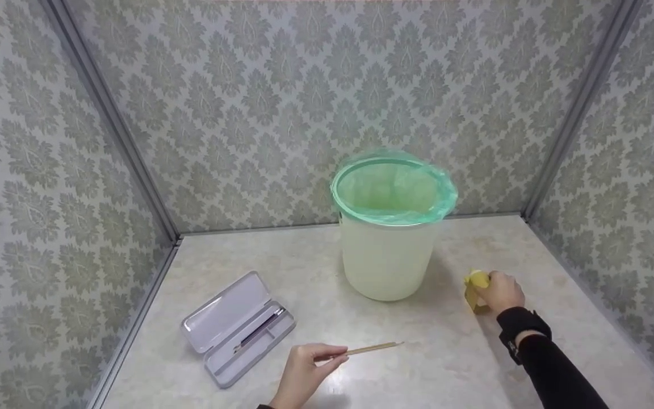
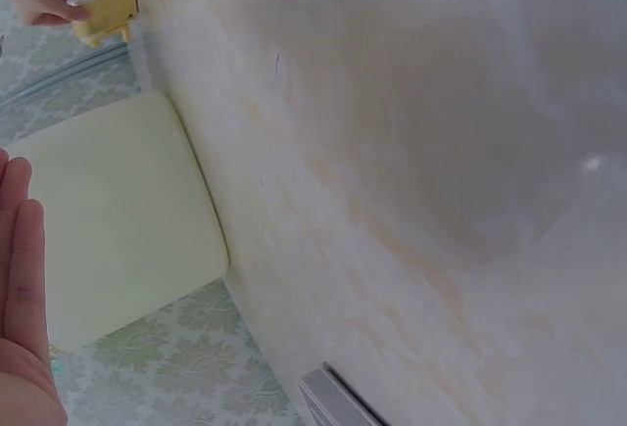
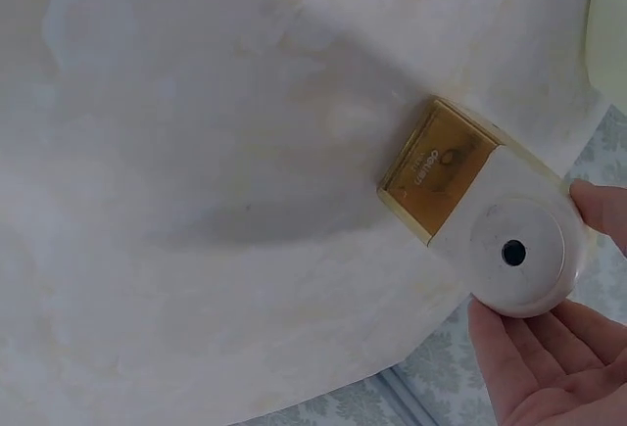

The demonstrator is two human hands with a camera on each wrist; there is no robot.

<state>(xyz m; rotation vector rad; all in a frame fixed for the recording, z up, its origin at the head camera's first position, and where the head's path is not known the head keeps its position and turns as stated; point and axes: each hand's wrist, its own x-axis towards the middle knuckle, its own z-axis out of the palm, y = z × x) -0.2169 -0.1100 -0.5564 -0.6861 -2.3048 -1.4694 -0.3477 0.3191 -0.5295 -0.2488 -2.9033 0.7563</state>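
Note:
My left hand (image 1: 303,369) pinches a wooden pencil (image 1: 375,347) between thumb and fingers, at the front middle of the table. The pencil's point faces right. Its held end is hidden by the fingers. On the right side, my right hand (image 1: 504,291) grips a yellow pencil sharpener (image 1: 473,292). In the right wrist view the sharpener (image 3: 460,186) shows a white round face with a dark pencil hole and a see-through amber shavings box. Thumb and fingers of the right hand (image 3: 558,372) hold its round end from both sides, and the box end sits at the table top.
An open pencil case (image 1: 227,312) lies at the left, with dark pencils (image 1: 260,332) in its tray. Behind, in the middle, stands a tall pale bin (image 1: 386,261) lined with a green bag (image 1: 446,199). Patterned wall panels (image 1: 315,96) close off the back and both sides.

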